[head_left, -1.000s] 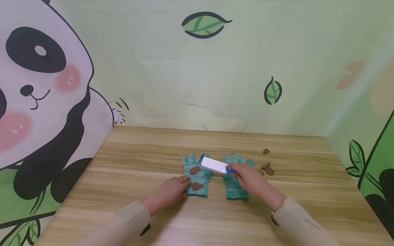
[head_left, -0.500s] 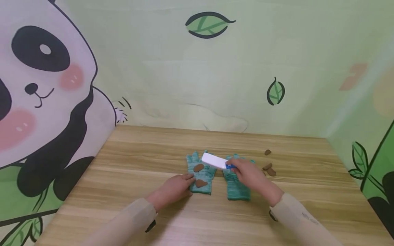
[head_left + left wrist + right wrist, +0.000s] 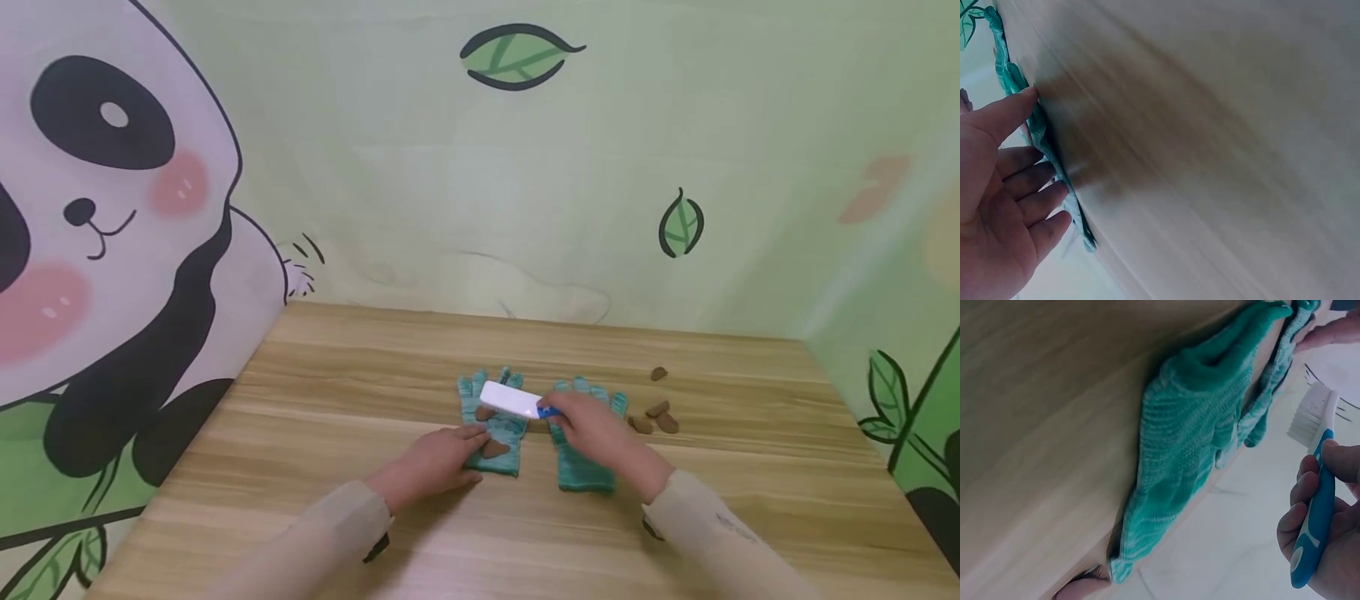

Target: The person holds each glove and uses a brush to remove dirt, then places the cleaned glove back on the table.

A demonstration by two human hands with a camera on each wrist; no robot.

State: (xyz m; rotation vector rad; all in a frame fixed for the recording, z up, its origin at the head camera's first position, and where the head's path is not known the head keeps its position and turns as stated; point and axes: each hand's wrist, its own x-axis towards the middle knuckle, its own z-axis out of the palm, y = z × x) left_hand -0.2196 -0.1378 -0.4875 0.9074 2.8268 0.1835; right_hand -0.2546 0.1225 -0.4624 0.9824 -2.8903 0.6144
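Two teal knit gloves lie flat on the table, the left glove (image 3: 513, 429) and the right glove (image 3: 581, 473). On the left glove are two brown pieces, the lower piece (image 3: 495, 450) and the upper piece (image 3: 483, 413), which the brush partly covers. My left hand (image 3: 435, 465) rests its extended fingers on that glove's left edge. My right hand (image 3: 596, 423) grips a scrub brush (image 3: 1316, 506) by its blue handle, fingers curled round it. The white brush head (image 3: 510, 400) is over the upper part of the left glove; bristle contact cannot be told.
Several loose brown pieces (image 3: 667, 423) lie on the wooden table (image 3: 360, 358) right of the right glove. A wall cloth (image 3: 405, 200) with a panda and leaves stands behind the table's back edge.
The brush and right hand have shifted left and slightly down over the upper brown piece. My left fingers reach a little farther onto the glove. The head view has turned slightly.
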